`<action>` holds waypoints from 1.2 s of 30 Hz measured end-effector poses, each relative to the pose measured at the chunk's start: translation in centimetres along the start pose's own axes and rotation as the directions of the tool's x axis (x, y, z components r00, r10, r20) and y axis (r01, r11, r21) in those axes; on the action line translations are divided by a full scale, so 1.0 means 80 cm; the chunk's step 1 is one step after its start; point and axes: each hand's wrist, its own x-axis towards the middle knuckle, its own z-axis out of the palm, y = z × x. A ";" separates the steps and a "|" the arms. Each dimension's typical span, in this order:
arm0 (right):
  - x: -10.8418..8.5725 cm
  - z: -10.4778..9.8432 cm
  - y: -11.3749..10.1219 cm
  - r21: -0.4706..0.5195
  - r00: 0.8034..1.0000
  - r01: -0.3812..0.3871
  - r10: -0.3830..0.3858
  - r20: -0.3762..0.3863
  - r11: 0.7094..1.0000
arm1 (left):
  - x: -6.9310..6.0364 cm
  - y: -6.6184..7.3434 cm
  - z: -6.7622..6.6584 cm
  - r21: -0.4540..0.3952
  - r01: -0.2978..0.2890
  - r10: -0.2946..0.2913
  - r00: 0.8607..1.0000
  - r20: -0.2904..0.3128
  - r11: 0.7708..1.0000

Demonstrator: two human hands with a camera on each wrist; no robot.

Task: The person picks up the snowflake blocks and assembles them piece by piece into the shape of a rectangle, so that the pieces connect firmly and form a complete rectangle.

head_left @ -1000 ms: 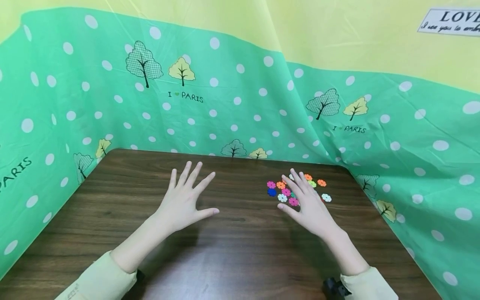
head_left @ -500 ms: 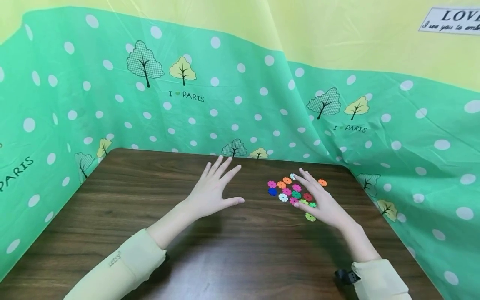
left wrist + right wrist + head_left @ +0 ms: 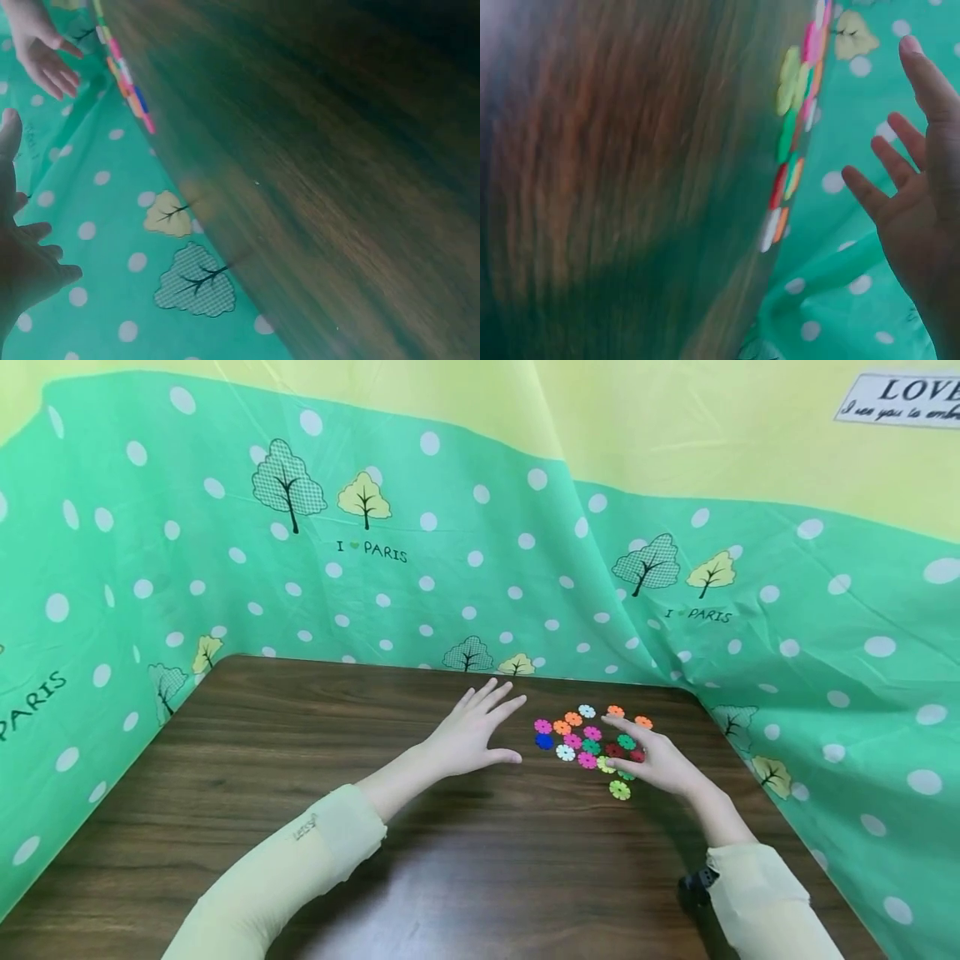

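Several flat flower-shaped plastic discs lie loosely spread at the right of the wooden table (image 3: 420, 868), among them a blue disc (image 3: 543, 742), a pink disc (image 3: 587, 760) and a yellow-green disc (image 3: 619, 790). My right hand (image 3: 663, 764) hovers over the right side of this group, thumb and fingers apart and holding nothing; it hides some discs. To the left of the group, my left hand (image 3: 474, 735) is held above the table with fingers spread, touching nothing. In the right wrist view a white disc (image 3: 770, 229) shows near the table edge, apart from the right hand (image 3: 922, 165).
A green polka-dot cloth (image 3: 420, 560) with printed trees hangs behind the table and along both sides. Its upper part is yellow. Bare wood spreads over the left and front of the tabletop. A black strap (image 3: 697, 889) sits at the right wrist.
My left hand has moved right across the table towards the discs. My right hand has shifted a little to the right, uncovering several discs in the middle. The discs themselves stay put.
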 end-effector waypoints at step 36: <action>0.026 0.025 0.051 0.121 0.988 -0.029 0.010 0.157 0.992 | 0.085 0.000 0.095 -0.156 0.007 0.059 0.909 0.413 0.988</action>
